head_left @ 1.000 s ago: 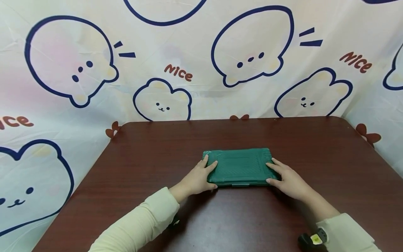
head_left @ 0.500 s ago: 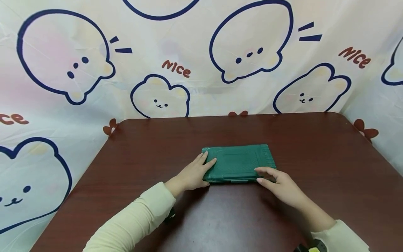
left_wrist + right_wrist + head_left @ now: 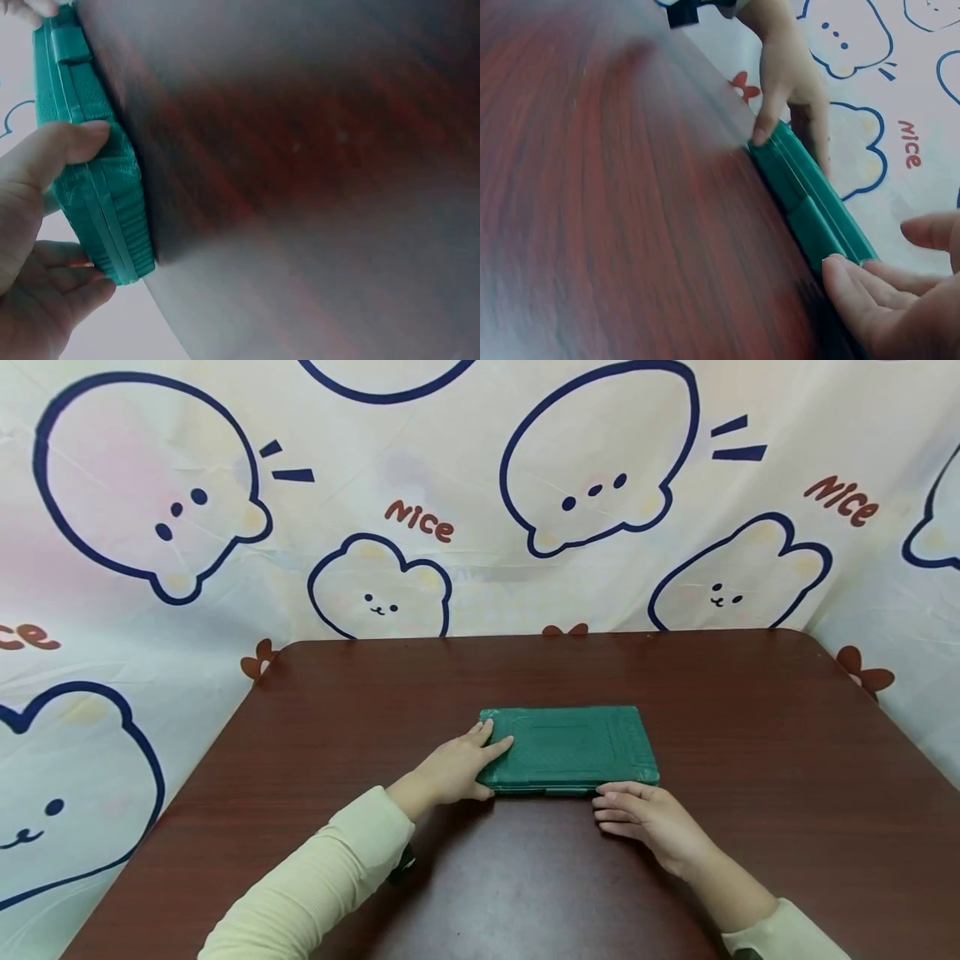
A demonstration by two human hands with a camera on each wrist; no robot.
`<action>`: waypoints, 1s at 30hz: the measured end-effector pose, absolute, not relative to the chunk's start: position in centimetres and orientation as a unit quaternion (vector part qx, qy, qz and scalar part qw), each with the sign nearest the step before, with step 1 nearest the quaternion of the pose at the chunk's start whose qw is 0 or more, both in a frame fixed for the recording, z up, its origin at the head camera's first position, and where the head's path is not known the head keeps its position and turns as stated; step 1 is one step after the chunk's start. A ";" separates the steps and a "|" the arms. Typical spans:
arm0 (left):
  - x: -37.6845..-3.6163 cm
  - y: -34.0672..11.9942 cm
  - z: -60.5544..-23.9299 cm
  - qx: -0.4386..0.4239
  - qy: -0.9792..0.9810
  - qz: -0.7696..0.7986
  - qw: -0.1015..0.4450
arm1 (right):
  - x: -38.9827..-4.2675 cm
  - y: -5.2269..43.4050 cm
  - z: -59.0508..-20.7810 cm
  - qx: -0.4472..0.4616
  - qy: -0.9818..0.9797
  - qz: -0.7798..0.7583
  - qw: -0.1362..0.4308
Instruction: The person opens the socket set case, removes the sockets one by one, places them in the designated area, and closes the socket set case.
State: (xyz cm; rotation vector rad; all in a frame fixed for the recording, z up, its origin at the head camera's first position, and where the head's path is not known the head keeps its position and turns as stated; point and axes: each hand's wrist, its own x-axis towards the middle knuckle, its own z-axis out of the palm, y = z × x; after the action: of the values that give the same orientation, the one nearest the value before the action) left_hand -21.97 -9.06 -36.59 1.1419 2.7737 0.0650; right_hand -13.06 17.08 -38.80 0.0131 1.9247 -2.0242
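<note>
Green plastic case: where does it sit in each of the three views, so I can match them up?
Head: the flat green ribbed plastic case lies at table centre, between both hands.
Left wrist: its edge runs down the left side, with the left hand gripping one end.
Right wrist: its front edge runs diagonally at centre right, right hand at the near end.
Shared landmark: the dark red-brown wooden table.

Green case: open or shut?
Shut. The green case lies flat on the table, lid down on its base, with only a thin seam showing along its front edge in the right wrist view.
</note>
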 end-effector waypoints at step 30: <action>-23.2 -9.3 -35.3 0.367 0.920 0.051 0.125 | -14.8 9.6 -39.8 0.189 0.461 -0.864 0.077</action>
State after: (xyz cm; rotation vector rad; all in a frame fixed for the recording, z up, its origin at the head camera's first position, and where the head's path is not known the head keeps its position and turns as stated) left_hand -23.20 -9.34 -35.33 1.0692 2.6824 0.1489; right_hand -14.76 9.58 -39.80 0.5670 1.3819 -2.5881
